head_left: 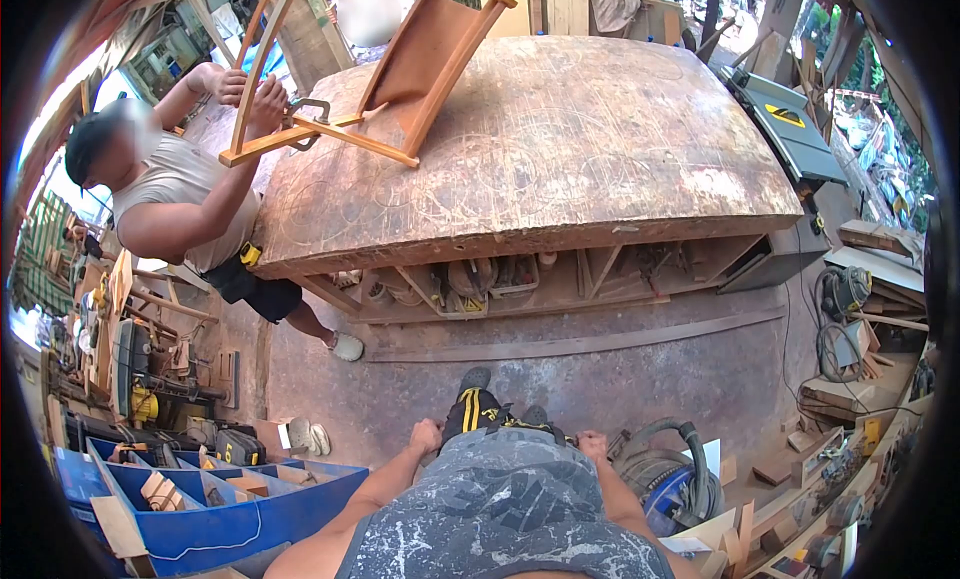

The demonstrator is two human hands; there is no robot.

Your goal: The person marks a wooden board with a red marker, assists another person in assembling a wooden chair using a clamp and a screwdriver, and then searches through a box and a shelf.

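My left hand (427, 436) hangs beside my dark shorts (474, 411) with the fingers curled in, and I see nothing in it. On the other side my right hand (592, 444) is also curled and low, near a coiled hose (697, 464). Both hands are away from the large wooden workbench (600, 129) ahead. On its left end stands a wooden chair frame (455, 79) with a brown panel, tilted. A co-worker (185, 184) holds its curved part with both hands. A metal C-clamp (318, 109) sits by that person's hands.
Under the bench, shelves (500, 279) hold tools and containers. A long wooden strip (570, 345) lies on the floor in front. At the left is a blue divided box (220, 529) with wood offcuts. A table saw (785, 129) adjoins the bench's right end; timber scraps pile below it.
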